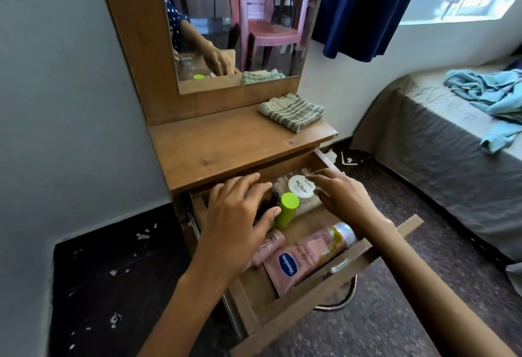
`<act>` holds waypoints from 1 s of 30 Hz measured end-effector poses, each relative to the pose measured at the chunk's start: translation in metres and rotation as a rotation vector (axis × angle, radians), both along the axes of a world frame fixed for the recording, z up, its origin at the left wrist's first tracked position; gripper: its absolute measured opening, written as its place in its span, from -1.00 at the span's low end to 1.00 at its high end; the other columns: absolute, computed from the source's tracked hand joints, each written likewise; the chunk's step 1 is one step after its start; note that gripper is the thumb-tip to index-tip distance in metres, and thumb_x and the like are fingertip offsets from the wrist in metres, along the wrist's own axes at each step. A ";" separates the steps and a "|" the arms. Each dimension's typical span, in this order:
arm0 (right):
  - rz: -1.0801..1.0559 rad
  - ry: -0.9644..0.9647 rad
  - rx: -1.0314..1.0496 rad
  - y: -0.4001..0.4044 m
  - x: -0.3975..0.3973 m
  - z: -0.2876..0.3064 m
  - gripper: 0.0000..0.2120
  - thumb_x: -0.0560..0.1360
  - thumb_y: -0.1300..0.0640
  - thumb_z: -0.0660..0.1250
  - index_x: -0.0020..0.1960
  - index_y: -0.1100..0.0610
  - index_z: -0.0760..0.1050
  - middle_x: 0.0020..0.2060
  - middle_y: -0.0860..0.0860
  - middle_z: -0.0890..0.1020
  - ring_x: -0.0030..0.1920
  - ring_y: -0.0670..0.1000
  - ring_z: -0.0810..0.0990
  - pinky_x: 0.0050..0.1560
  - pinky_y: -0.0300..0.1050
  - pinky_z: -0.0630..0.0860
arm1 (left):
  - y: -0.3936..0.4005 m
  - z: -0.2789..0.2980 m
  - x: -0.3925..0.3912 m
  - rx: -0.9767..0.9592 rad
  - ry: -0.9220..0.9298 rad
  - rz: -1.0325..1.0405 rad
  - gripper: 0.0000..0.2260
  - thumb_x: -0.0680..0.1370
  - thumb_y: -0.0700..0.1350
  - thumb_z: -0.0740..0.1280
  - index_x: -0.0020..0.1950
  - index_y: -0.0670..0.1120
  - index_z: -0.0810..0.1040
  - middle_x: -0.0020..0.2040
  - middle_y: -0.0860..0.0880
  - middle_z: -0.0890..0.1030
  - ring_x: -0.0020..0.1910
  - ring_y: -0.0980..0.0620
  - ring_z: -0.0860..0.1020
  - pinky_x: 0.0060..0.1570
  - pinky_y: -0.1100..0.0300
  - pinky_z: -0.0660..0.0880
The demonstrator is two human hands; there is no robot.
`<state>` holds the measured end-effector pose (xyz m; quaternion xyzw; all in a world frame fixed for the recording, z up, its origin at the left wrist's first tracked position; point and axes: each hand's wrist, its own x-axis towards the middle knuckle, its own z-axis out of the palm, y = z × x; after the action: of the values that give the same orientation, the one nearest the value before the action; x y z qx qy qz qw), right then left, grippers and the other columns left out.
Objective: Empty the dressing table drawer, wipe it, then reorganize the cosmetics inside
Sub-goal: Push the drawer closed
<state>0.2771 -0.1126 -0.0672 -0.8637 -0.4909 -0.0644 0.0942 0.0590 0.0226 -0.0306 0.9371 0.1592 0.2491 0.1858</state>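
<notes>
Left hand [240, 215] mid-frame, fingers spread, holding nothing, thumb beside green-capped bottle [286, 211]. Right hand [339, 195] loosely spread over white jar [301, 187], empty. Pink tube [308, 257] lower centre in drawer [333, 288]: likely soft, light, smooth; grasp mid-body. Jar rigid; grasp by rim. Cloth [291, 112] on tabletop above.

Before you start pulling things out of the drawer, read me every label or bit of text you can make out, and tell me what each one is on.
"Vaseline": blue oval logo on the pink tube in the drawer.
"Gluta-Hya": along the same tube, partly hidden at the end.
"NAIL POLISH": on the white round tub's lid; a smaller line above it is too blurred to read.
Small pink tube: print unreadable.
Green-capped bottle: no text visible.
</notes>
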 end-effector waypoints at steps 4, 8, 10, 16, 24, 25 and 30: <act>0.058 -0.037 0.323 -0.039 -0.042 0.020 -0.74 0.51 0.24 0.35 0.19 0.10 0.59 0.13 -0.01 0.62 0.03 0.02 0.64 -0.06 -0.05 0.61 | -0.053 0.007 -0.016 0.127 -0.097 0.011 -0.70 0.52 -0.01 0.30 0.19 -0.11 0.57 0.22 -0.13 0.56 0.23 -0.12 0.50 0.20 -0.02 0.36; 0.022 -0.075 0.626 -0.104 -0.101 0.014 -0.82 0.52 0.29 0.34 0.11 0.23 0.61 0.00 0.07 0.62 -0.02 -0.01 0.60 -0.02 -0.20 0.53 | -0.124 -0.027 -0.038 0.352 -0.093 -0.181 -0.60 0.54 -0.12 0.28 0.37 -0.18 0.41 0.41 -0.22 0.37 0.42 -0.17 0.31 0.40 -0.04 0.14; 0.011 -0.119 0.641 -0.137 -0.129 -0.014 -0.81 0.51 0.29 0.33 0.11 0.26 0.60 -0.01 0.12 0.61 0.01 0.02 0.57 0.05 -0.21 0.49 | -0.143 -0.058 -0.053 0.481 -0.066 -0.255 -0.55 0.55 -0.20 0.22 0.44 -0.20 0.28 0.48 -0.23 0.24 0.48 -0.19 0.19 0.46 -0.05 0.03; 0.100 -0.035 0.369 -0.176 -0.163 -0.117 -0.47 0.50 0.22 0.27 0.45 0.21 0.26 0.47 0.19 0.26 0.48 0.14 0.25 0.43 0.08 0.28 | -0.158 -0.139 -0.080 0.490 0.134 -0.136 -0.30 0.44 -0.23 0.30 0.54 -0.17 0.08 0.55 -0.17 -0.03 0.53 -0.09 -0.03 0.48 0.05 -0.19; 0.060 0.006 0.255 -0.148 -0.165 -0.142 -0.22 0.51 0.02 0.25 0.57 0.15 -0.12 0.56 0.14 -0.02 0.55 0.12 0.03 0.54 -0.05 -0.01 | -0.149 -0.164 -0.082 0.410 0.186 0.002 -0.33 0.47 -0.05 0.11 0.53 -0.18 -0.03 0.56 -0.10 -0.18 0.53 0.00 -0.19 0.46 0.10 -0.30; 0.059 0.005 0.266 -0.147 -0.166 -0.143 -0.23 0.52 0.01 0.24 0.57 0.14 -0.11 0.56 0.13 -0.02 0.55 0.12 0.03 0.54 -0.06 -0.01 | -0.148 -0.166 -0.081 0.414 0.177 0.008 -0.34 0.47 -0.05 0.10 0.53 -0.18 -0.03 0.56 -0.10 -0.19 0.53 0.00 -0.20 0.46 0.10 -0.30; 0.063 0.013 0.288 -0.141 -0.163 -0.145 -0.27 0.53 0.01 0.21 0.56 0.14 -0.08 0.56 0.11 0.00 0.55 0.11 0.05 0.54 -0.11 -0.01 | -0.143 -0.170 -0.076 0.432 0.136 0.030 -0.33 0.47 -0.04 0.07 0.53 -0.19 -0.05 0.56 -0.10 -0.18 0.53 -0.01 -0.17 0.46 0.08 -0.30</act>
<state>0.1140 -0.2531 -0.2122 -0.8258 -0.5027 -0.1256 0.2224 -0.0167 -0.1205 -0.2010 0.9673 0.1283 0.2163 -0.0340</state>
